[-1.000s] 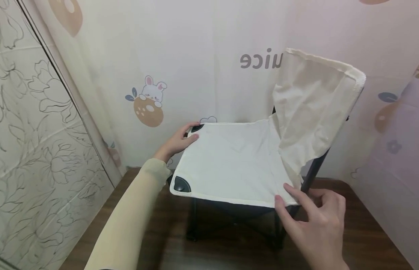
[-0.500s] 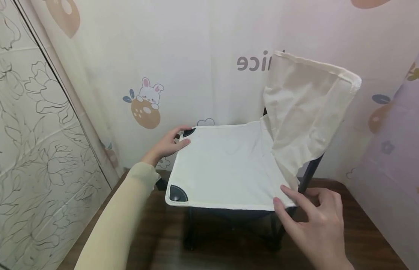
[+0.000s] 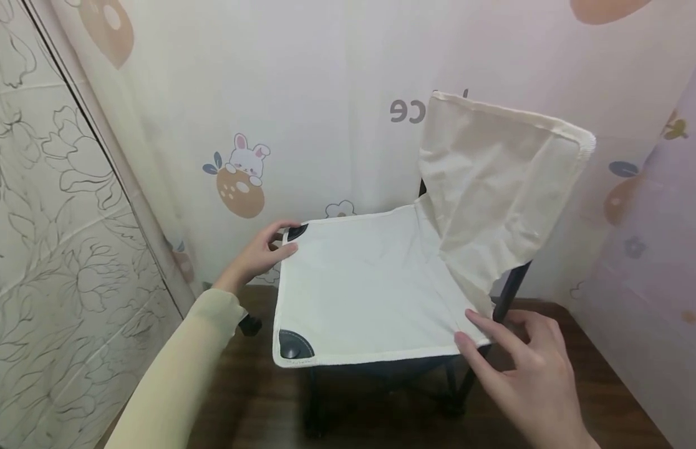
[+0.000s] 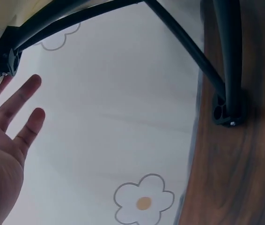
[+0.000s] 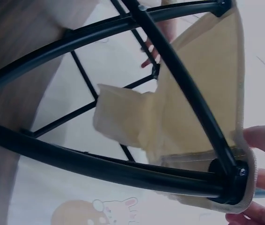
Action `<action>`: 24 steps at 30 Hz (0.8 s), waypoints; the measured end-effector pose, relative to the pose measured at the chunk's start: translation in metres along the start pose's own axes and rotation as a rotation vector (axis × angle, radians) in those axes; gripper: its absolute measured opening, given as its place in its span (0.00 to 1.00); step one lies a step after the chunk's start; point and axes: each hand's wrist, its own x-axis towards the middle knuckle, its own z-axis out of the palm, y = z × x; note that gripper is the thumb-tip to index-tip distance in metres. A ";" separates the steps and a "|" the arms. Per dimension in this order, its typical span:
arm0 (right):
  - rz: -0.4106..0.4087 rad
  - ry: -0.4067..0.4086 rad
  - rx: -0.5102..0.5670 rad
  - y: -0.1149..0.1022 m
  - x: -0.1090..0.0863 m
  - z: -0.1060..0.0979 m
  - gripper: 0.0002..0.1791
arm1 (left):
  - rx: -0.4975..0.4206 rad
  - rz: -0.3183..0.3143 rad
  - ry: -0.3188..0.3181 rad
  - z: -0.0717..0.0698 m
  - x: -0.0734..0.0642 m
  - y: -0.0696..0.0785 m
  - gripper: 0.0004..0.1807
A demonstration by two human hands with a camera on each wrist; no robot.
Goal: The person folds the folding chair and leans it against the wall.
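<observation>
The left hand [image 3: 259, 254], fingers apart, touches the white chair seat [image 3: 365, 290] at its far left corner. The right hand [image 3: 530, 368], fingers also apart, touches the near right corner.

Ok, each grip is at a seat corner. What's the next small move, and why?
I'd probably press down lightly on the white seat: it is spread out, the left grip and right grip are at diagonally opposite corners, and creases show near the backrest.
</observation>
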 end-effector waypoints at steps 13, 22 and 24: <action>-0.112 0.150 0.077 0.008 0.005 0.006 0.33 | -0.163 0.089 0.149 0.010 -0.026 -0.007 0.26; -0.123 0.133 0.119 0.021 0.006 0.008 0.33 | -0.259 0.109 0.178 0.012 -0.038 -0.010 0.26; -0.127 0.125 0.125 0.024 0.007 0.009 0.33 | -0.281 0.105 0.190 0.012 -0.042 -0.009 0.27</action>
